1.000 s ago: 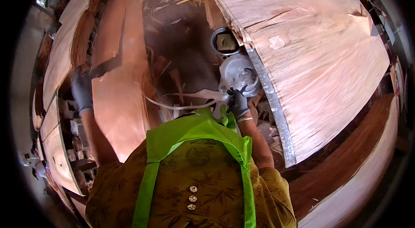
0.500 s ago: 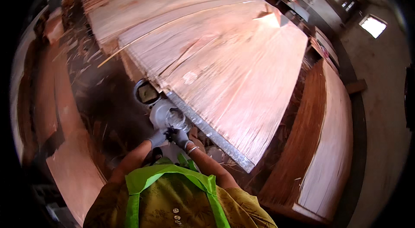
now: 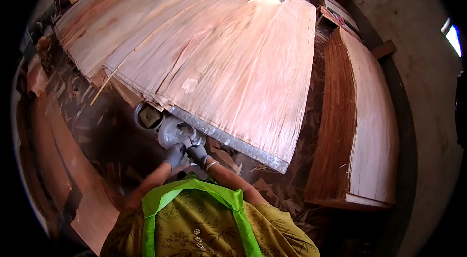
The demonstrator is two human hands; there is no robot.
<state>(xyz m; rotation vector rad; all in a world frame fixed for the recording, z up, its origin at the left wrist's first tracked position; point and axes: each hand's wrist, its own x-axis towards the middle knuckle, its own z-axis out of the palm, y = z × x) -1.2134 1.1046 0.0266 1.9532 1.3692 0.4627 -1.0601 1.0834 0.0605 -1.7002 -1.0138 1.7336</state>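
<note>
My left hand (image 3: 175,154), in a grey glove, is closed at the near side of a whitish translucent tub (image 3: 168,131). Beside it my right hand (image 3: 197,155), gloved alike and with a pale bangle on the wrist, has its fingers curled in too. A small dark thing shows by the right fingertips, too small to name. Both hands are close together, low over the tub's rim. Just beyond them, a grey metal strip (image 3: 233,139) runs along the near edge of a large stack of wood veneer sheets (image 3: 243,77).
A round dark-rimmed container (image 3: 148,116) with a pale block inside stands left of the tub. A thin stick (image 3: 114,73) lies across the veneer's left side. Another veneer stack (image 3: 374,135) stands at right, and loose sheets (image 3: 58,145) lie at left. Scraps litter the floor.
My view has turned, so the veneer stack and tub sit further left and higher. My hands have stayed by the tub and now show slightly further apart.
</note>
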